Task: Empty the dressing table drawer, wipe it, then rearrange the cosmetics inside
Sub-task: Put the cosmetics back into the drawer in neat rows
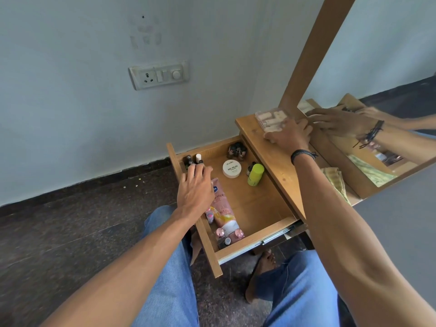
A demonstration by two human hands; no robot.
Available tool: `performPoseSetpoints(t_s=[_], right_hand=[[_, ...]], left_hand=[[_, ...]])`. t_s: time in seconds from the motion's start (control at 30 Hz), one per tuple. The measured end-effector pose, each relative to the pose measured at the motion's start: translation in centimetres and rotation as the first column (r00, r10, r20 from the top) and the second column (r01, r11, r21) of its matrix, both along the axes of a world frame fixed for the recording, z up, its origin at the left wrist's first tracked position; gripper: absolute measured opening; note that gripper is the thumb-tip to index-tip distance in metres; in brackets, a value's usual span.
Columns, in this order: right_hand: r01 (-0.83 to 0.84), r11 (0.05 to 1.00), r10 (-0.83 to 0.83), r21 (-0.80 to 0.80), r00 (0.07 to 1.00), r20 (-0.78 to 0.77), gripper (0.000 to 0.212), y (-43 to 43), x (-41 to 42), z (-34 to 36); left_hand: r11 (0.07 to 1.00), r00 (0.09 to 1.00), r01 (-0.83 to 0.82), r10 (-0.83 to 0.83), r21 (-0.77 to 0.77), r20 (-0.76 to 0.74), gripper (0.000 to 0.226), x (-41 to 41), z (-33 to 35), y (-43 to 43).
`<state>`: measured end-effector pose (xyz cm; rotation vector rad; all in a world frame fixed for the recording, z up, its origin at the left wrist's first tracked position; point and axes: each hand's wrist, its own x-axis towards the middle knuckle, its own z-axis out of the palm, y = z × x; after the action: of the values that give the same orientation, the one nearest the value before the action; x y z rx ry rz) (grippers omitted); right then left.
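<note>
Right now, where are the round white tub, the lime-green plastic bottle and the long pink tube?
round white tub (232, 168), head view, centre of its lid.
lime-green plastic bottle (256, 173), head view, middle of its body.
long pink tube (224, 210), head view, printed front.

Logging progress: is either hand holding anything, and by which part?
Right hand lies on the near end of the clear case; a grip cannot be told. Left hand holds nothing, fingers over the corner bottles.
</note>
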<state>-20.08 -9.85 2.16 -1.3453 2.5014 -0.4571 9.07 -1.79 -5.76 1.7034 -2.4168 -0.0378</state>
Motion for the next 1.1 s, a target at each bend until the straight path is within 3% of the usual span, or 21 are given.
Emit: performPoseSetpoints(t_s=[0.13,0.27,0.47,0.63,0.8,1.1], right_hand=[[0.009,1.0,-0.009,-0.003,0.998,0.067,0.094,-0.3,-0.3,0.1],[0.013,1.0,-0.014,0.013,0.999,0.038,0.091,0.6,0.2,0.4],[0.016,0.985,-0.008,-0.17,0.999,0.047,0.079,5.0,2.9,2.3],[-0.092,0.962,0.099,-0.257,0.995,0.012,0.074,11.0,7.9,4.2],[-0.198,0.974,0.206,-0.114,0.976,0.073,0.077,16.5,11.6,2.0],[-0.184,0.976,0.184,0.117,0.983,0.009,0.085,20.4,11.9,-2.5]], left_hand=[[1.0,1.0,0.004,-0.003,0.014,-0.01,0.046,0.0,0.1,0.0],[0.999,1.0,0.022,-0.021,0.031,-0.009,0.047,0.1,0.3,0.0],[1.0,0.999,0.024,-0.024,0.006,-0.03,0.044,0.2,0.4,0.0],[1.0,1.0,0.016,-0.016,0.003,-0.009,0.044,0.2,0.1,-0.1],[1.0,0.994,0.005,-0.004,0.007,-0.11,0.044,0.0,0.6,0.4],[1.0,0.998,0.022,-0.021,0.004,-0.065,0.042,0.3,0.8,0.5]])
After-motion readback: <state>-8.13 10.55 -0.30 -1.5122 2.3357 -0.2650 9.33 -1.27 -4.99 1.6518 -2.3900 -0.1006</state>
